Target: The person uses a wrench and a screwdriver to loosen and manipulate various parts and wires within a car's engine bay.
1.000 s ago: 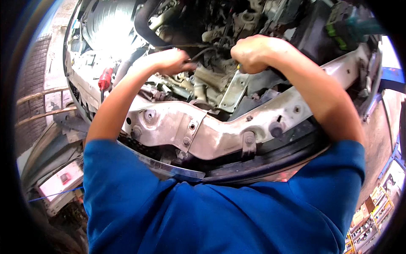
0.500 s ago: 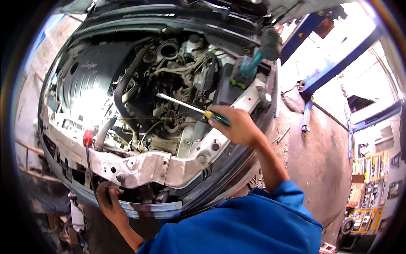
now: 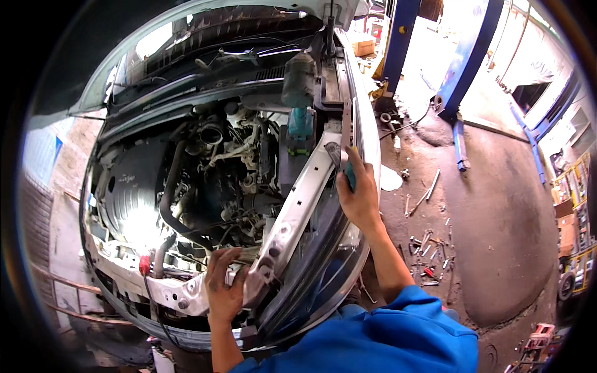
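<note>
My right hand (image 3: 360,198) is closed around the green and yellow handle of a screwdriver (image 3: 352,168), beside the fender edge; its shaft is hard to make out here. My left hand (image 3: 224,287) lies over the pale front crossmember (image 3: 194,298) of an open car engine bay, fingers stretched and apart, holding nothing. Ahead of the right hand, a teal and dark cordless power tool (image 3: 301,124) stands on its battery at the side of the bay. A red lamp end (image 3: 144,265) with a black cord sits at the left front, near a bright glare.
A black engine cover (image 3: 134,171) and a curved black hose (image 3: 168,199) fill the bay's left part. The raised hood (image 3: 211,31) hangs over the far side. On the floor at right lie several scattered tools and bolts (image 3: 429,255). Blue lift posts (image 3: 469,56) stand behind them.
My right hand has carried the screwdriver from over the engine to the fender side. The left hand has come up from the cord to the crossmember and opened. The view has shifted.
</note>
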Demonstrator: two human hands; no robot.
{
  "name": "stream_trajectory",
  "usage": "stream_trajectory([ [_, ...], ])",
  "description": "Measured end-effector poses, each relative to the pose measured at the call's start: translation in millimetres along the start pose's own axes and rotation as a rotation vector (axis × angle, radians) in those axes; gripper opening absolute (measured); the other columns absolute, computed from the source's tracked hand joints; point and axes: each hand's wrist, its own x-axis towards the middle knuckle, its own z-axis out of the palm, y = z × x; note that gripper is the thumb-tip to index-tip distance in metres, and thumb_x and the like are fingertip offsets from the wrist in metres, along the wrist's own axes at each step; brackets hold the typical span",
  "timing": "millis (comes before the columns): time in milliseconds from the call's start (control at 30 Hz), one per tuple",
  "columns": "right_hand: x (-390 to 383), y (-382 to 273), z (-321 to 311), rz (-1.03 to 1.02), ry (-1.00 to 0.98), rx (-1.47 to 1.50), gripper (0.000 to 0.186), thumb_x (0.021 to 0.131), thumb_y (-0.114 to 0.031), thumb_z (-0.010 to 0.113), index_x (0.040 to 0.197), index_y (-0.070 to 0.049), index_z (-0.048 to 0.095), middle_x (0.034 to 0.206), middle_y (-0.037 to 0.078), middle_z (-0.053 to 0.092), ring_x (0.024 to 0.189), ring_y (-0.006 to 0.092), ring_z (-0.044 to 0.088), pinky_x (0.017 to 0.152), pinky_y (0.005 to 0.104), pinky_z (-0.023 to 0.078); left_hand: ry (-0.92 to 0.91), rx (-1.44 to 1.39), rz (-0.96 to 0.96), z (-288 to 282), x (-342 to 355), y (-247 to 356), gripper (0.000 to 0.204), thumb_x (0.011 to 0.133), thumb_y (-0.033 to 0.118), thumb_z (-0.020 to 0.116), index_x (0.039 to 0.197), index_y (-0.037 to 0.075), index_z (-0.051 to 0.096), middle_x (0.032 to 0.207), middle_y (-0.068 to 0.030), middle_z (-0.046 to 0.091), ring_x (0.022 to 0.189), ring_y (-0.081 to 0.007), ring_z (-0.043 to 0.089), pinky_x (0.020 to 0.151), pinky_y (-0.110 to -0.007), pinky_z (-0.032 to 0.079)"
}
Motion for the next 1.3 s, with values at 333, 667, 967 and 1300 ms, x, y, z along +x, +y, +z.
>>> stream_trajectory([
  [333, 213, 96, 34, -0.103, -0.18, -0.185, 0.046, 0.086, -0.023, 0.061, 0.129, -0.01, 0.053, 0.102, 0.026, 0.054, 0.095, 0.0421, 0.058, 0.081, 0.0467, 0.049, 0.027, 0.115, -0.16, 70, 73, 51, 0.025, 0.078, 0.007, 0.073, 0.101, 0.002, 0.065, 0.093, -0.0088, 0.062, 0.083, -0.0219, 0.062, 0.074, -0.032, 0.049],
  [667, 281, 136, 78, -0.247, -0.312, -0.454, 0.04, 0.093, -0.036, 0.054, 0.125, -0.012, 0.058, 0.093, 0.024, 0.056, 0.091, 0.0389, 0.056, 0.081, 0.0467, 0.045, 0.031, 0.107, -0.219, 113, 138, 40, 0.051, 0.076, 0.013, 0.076, 0.122, 0.006, 0.057, 0.101, -0.011, 0.062, 0.091, -0.0245, 0.06, 0.079, -0.034, 0.048],
  [967, 287, 163, 79, -0.235, -0.085, 0.207, 0.021, 0.093, -0.015, 0.055, 0.105, -0.001, 0.066, 0.096, 0.019, 0.065, 0.087, 0.0333, 0.064, 0.078, 0.0367, 0.049, 0.131, -0.13, -0.02, 174, 279, 33, 0.027, 0.083, 0.022, 0.074, 0.103, 0.005, 0.065, 0.102, -0.0108, 0.066, 0.091, -0.0256, 0.062, 0.08, -0.036, 0.05],
  [1300, 229, 79, 40, -0.396, -0.33, 0.349, 0.032, 0.081, 0.0, 0.061, 0.113, 0.002, 0.06, 0.101, 0.018, 0.062, 0.093, 0.0307, 0.062, 0.083, 0.0374, 0.049, -0.233, -0.392, 0.198, 134, 294, -4, 0.072, 0.078, 0.006, 0.069, 0.142, 0.007, 0.036, 0.142, -0.0102, 0.039, 0.125, -0.0231, 0.046, 0.106, -0.037, 0.036],
])
